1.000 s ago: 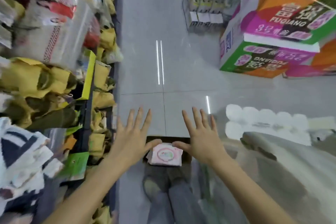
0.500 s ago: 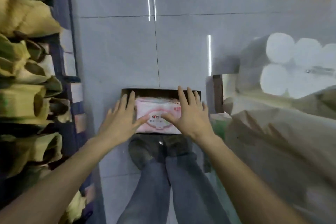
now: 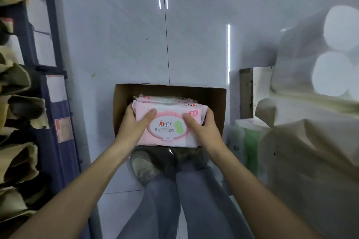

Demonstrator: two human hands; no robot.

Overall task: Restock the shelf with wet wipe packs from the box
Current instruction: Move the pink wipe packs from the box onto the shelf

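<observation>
Both hands clamp a pink wet wipe pack [image 3: 167,124] over the open cardboard box [image 3: 217,103], frame centre.

Left hand [image 3: 134,122] and right hand [image 3: 204,126] grip its ends, thumbs on top; more packs [image 3: 165,100] lie beneath. Shelf [image 3: 54,91] fills the left edge, wrapped paper rolls [image 3: 334,48] the right, shoes [image 3: 143,165] just below the box.

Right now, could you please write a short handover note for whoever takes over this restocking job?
Left hand: gripping the left end of the top wet wipe pack, thumb on its face.
Right hand: gripping the right end of the same pack.
The pack sits at the open cardboard box on the floor; more packs lie behind it in the box.
Done: top pack grasped, not yet carried away.
Left: lift it out, place it on the shelf, then repeat for the remaining packs.
</observation>
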